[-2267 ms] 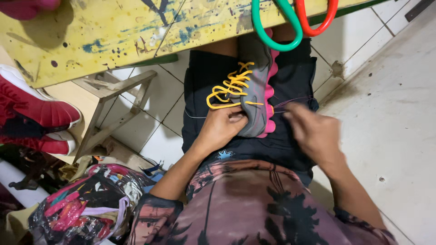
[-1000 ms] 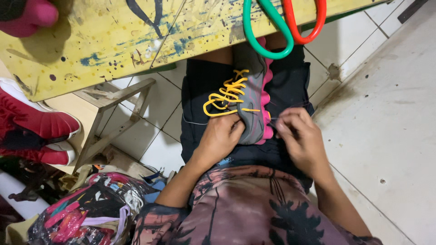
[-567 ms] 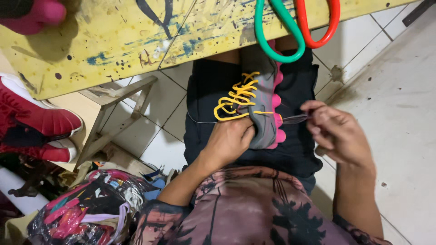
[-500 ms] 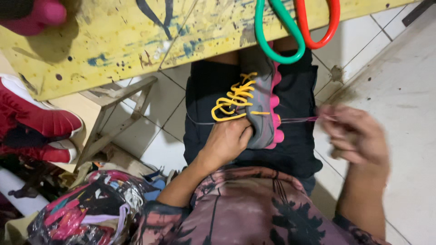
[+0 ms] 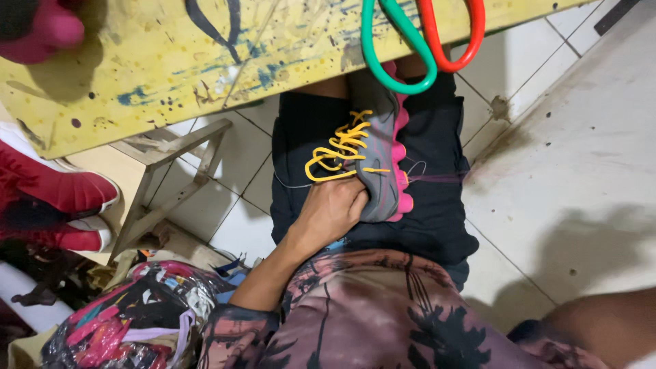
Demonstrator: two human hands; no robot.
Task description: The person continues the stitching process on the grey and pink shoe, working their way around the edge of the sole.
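One hand is in view for us: our left hand [image 5: 333,210] sits on our lap, fingers curled and gripping the near end of the grey shoe [image 5: 378,160], thumb side against the yellow laces [image 5: 339,152]. Shoe lies lengthwise on our black shorts [image 5: 437,219], far end tucked under the edge of the yellow worktable [image 5: 171,61], pink sole [image 5: 400,154] turned to our right. Thin thread [image 5: 437,178] runs taut from the sole edge out to the right and fades over the shorts; small thread loop just beside the sole. Our right hand is out of frame, only the forearm [image 5: 608,328] shows at the lower right corner, so we cannot tell its grip. Green-handled scissors loop [image 5: 396,51] and red loop [image 5: 454,34] hang over the table edge, right above the shoe's far end, tight clearance there. To our right: bare concrete floor [image 5: 581,171], open room. To our left: tiled floor [image 5: 232,171], a wooden frame [image 5: 171,178], red shoes [image 5: 55,198] and a plastic bag of colourful scraps [image 5: 130,328], crowded
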